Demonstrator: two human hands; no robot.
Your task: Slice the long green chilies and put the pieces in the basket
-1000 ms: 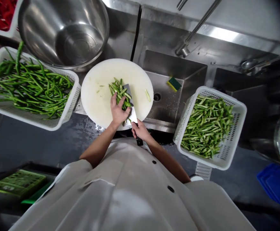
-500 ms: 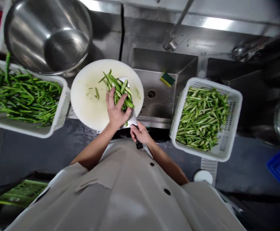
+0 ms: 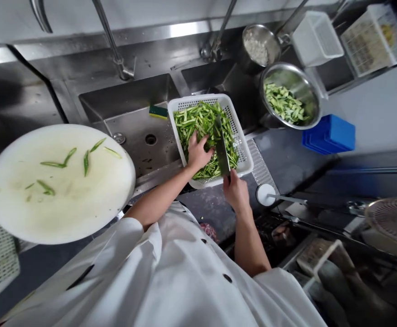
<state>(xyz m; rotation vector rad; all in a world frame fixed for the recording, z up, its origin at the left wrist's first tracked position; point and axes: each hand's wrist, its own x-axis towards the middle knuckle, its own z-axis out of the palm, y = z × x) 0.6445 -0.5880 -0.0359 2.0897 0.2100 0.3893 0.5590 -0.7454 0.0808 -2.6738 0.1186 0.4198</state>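
Note:
My right hand [image 3: 236, 190] is closed round the handle of a cleaver [image 3: 222, 154], its blade upright over the right part of a white perforated basket [image 3: 247, 160]. Sliced green chili peppers [image 3: 193, 119] fill much of that basket. On these slices rests my left hand [image 3: 199, 154], fingers spread, left of the blade; its fingertips are partly hidden among them. To the left, a round white cutting board [image 3: 79, 204] carries a few leftover pepper pieces [image 3: 86, 162].
Behind the basket's left side lies a sink [image 3: 133, 131] with a green and yellow sponge [image 3: 158, 111]. A steel bowl [image 3: 312, 93] of cut green vegetable and blue containers [image 3: 336, 134] stand to the right. Another white basket [image 3: 2, 254] is at lower left.
Both hands and the cleaver have moved right from the cutting board to the basket of slices. The pepper pile has left the board, and the view has swung right.

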